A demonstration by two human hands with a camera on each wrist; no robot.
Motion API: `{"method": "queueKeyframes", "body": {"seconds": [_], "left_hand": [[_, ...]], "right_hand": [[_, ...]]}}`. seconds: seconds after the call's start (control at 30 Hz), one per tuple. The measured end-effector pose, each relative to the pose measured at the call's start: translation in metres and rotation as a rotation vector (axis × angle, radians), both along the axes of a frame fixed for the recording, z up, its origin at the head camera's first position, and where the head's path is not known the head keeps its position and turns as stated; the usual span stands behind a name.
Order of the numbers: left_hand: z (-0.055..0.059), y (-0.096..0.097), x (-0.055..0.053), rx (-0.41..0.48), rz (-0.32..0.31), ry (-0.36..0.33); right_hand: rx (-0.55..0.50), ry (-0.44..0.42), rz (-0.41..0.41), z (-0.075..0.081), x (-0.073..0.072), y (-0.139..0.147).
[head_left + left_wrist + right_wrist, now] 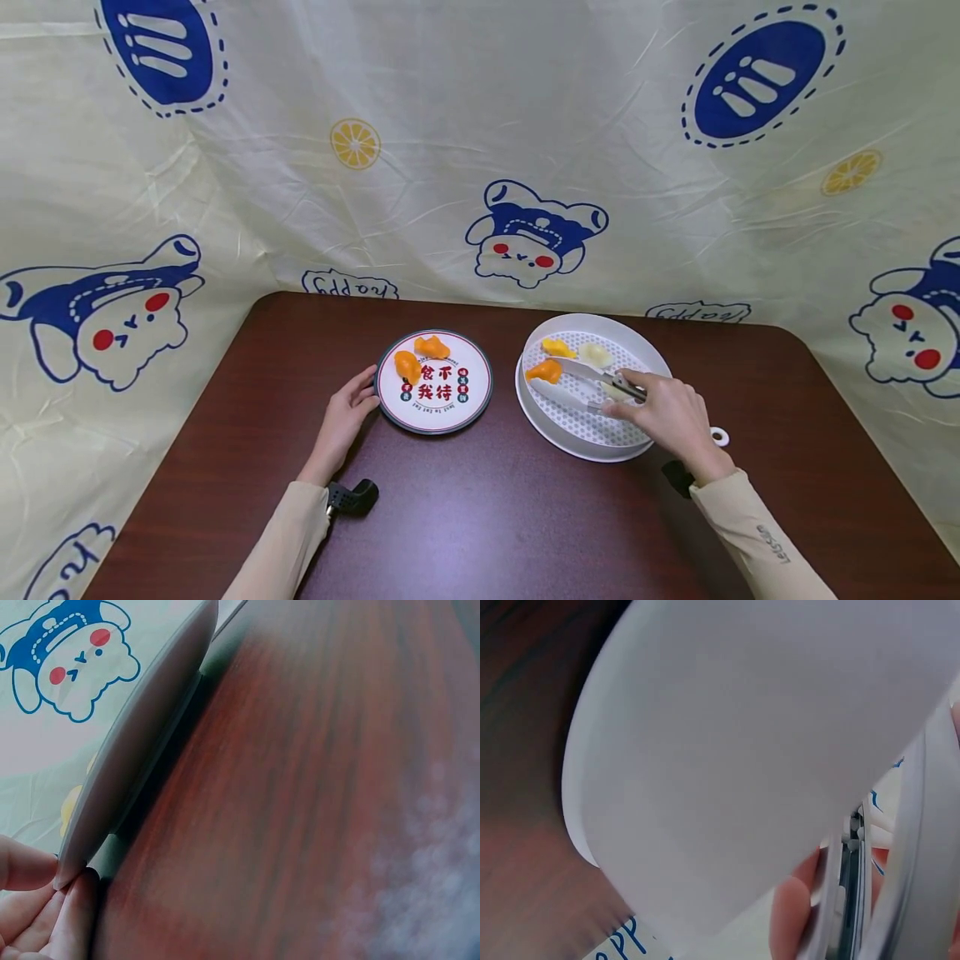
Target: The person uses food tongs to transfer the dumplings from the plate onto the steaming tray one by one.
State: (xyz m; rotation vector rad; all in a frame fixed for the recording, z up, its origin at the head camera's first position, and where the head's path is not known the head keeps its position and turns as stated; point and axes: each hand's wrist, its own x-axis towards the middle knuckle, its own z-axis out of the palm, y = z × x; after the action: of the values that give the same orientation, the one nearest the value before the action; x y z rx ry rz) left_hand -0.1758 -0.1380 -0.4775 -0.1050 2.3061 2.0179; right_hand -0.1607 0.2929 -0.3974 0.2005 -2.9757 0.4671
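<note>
My left hand [348, 408] pinches the near-left rim of a round white plate [468, 408] with red characters, thumb on top and fingers beneath in the left wrist view. Two orange dumpling-like pieces [407, 367] lie on the plate. In my right hand [671, 412] are tongs [588, 369], gripped with their arms spread apart. Their tips reach either side of another orange piece [543, 371] in a white perforated steamer basket [647, 337]. A yellow piece [558, 347] and a pale piece [595, 354] lie there too; another pale piece is partly hidden under the tongs.
The basket sits in a white pan-like base [551, 437] with a ring-shaped handle end [720, 436] at its right. Both dishes stand on a dark wooden table [465, 517]. A printed cloth [420, 217] hangs behind the table's far edge.
</note>
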Motion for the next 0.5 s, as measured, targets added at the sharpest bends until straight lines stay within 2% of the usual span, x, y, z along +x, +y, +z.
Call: {"method": "queueKeyframes", "body": {"seconds": [0.17,0.5], "left_hand": [[-0.0012,-0.0002,-0.001,-0.004,0.004,-0.006],[-0.0013,-0.0002,-0.0011,0.003,0.004,-0.012]], "right_hand": [[-0.004,-0.006,-0.013,0.0006,0.0014,-0.0003],[-0.03,0.055,-0.016,0.01,0.0045,-0.0007]]}}
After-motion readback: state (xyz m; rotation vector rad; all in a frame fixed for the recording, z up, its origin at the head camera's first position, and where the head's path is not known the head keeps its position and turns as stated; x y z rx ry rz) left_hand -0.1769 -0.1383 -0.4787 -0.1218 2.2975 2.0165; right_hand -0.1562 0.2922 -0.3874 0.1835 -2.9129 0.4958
